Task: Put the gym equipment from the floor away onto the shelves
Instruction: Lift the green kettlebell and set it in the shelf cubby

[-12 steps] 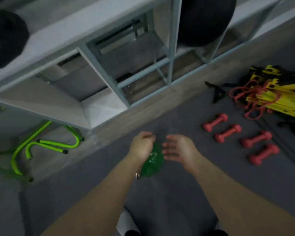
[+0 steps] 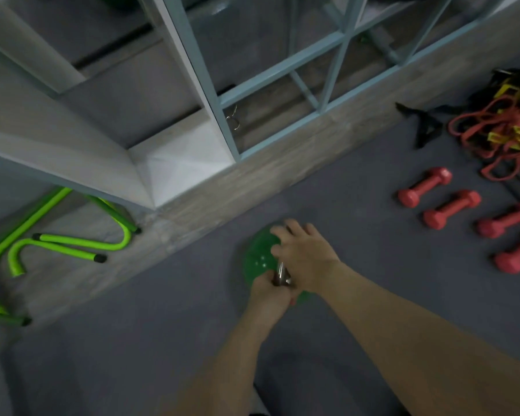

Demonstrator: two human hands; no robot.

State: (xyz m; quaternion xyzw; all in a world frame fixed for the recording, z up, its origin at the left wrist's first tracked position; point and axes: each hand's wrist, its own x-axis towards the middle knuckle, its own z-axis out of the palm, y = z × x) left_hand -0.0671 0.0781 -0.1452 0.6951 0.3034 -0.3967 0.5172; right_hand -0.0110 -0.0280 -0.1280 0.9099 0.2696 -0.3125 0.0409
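Note:
A green kettlebell [image 2: 258, 257] with a metal handle [image 2: 280, 275] is low over the grey floor mat at the centre. My left hand [image 2: 269, 295] is closed around the handle from below. My right hand [image 2: 305, 257] lies over the green body and the handle, fingers curled on it. The white and pale blue shelf unit [image 2: 174, 163] stands just beyond, its lower compartments open. Several red dumbbells [image 2: 451, 208] lie on the mat to the right.
Bright green hurdle bars [image 2: 72, 241] lie on the wooden floor strip at the left, beside the shelf. A pile of yellow ladder rungs and red resistance bands [image 2: 505, 127] sits at the far right, with a black strap handle [image 2: 424, 127] next to it.
My right hand has closed onto the green kettlebell, which it was only near before. The view has moved closer and lower towards the shelf and floor.

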